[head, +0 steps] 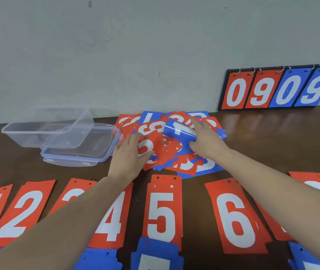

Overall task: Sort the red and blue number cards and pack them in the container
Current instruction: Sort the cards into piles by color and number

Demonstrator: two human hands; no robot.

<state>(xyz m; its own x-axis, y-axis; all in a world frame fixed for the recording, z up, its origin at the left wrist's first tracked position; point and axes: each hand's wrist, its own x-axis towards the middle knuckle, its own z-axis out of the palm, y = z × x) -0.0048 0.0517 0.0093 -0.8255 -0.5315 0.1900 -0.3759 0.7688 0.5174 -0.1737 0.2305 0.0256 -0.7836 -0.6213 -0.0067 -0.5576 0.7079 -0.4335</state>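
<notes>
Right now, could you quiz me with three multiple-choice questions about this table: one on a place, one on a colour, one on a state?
1. Where does the clear container sit?
A. Left of the mixed card pile
B. On the scoreboard
C. Right of the pile

2. What colour is the card bent under the right hand?
A. Red
B. Blue
C. Green

3. The container is:
A. Lidded
B. Full of cards
C. Open, holding no cards

Answers: 1 A, it stands at the left by the wall. 2 B, the curled card is blue. 3 C, its lid lies beside it.
</notes>
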